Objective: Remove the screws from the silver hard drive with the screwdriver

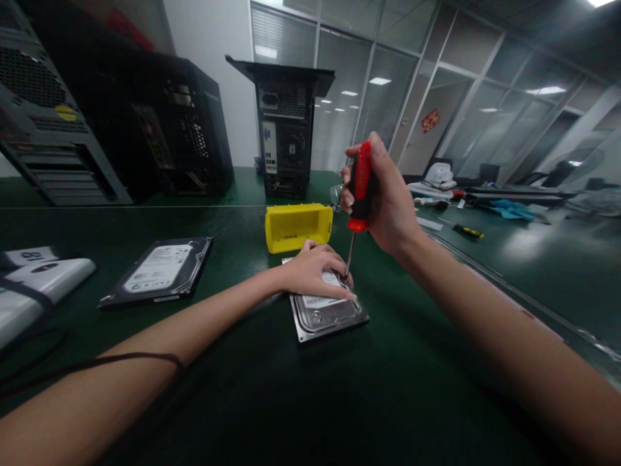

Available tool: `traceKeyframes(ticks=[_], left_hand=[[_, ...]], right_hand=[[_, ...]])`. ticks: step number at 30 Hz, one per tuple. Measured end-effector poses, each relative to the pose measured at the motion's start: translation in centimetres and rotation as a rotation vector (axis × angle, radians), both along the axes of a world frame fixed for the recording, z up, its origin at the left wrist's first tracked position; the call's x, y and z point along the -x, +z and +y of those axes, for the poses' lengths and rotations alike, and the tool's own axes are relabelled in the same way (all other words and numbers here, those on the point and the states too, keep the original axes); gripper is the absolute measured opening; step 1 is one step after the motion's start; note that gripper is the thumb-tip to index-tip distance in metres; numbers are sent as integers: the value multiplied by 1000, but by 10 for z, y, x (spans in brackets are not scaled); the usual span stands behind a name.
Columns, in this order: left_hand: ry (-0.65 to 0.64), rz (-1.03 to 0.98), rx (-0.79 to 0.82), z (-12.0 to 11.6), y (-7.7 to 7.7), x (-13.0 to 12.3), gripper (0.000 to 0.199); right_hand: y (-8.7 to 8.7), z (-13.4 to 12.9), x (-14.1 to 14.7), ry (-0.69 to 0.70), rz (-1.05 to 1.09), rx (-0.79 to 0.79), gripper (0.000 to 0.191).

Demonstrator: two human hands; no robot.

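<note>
A silver hard drive (326,314) lies flat on the green tabletop in front of me. Across its upper part rests my left hand (317,270), fingers over the label and the far fingertips close to the screwdriver tip. My right hand (388,200) is wrapped round the red and black handle of a screwdriver (359,184), thumb on top. The shaft points down, slightly tilted, and its tip meets the drive's right side near my left fingers. What exactly the tip touches is hidden. Just behind the drive stands a yellow plastic bin (298,228), its opening towards me.
A second hard drive (160,268) lies to the left, beside a white device (43,288) with a dark cable. Computer cases (286,139) line the back. Past a table seam at right lie a yellow-black screwdriver (468,231) and a blue cloth (512,209).
</note>
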State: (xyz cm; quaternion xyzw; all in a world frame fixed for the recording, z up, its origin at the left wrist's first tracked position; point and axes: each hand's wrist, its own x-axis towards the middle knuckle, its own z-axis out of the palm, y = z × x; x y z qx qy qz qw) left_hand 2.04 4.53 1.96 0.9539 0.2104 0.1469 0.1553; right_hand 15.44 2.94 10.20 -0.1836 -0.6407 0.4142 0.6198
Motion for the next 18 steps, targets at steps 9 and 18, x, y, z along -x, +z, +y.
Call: traceKeyframes(ticks=[9,18], left_hand=[[0,-12,-5,-2,2,0,34],[-12,-8,-25,-1,1,0,35]], right_hand=[[0,-4,3,-204,17,-46,34],[-6,0,5,-289,90,-46,41]])
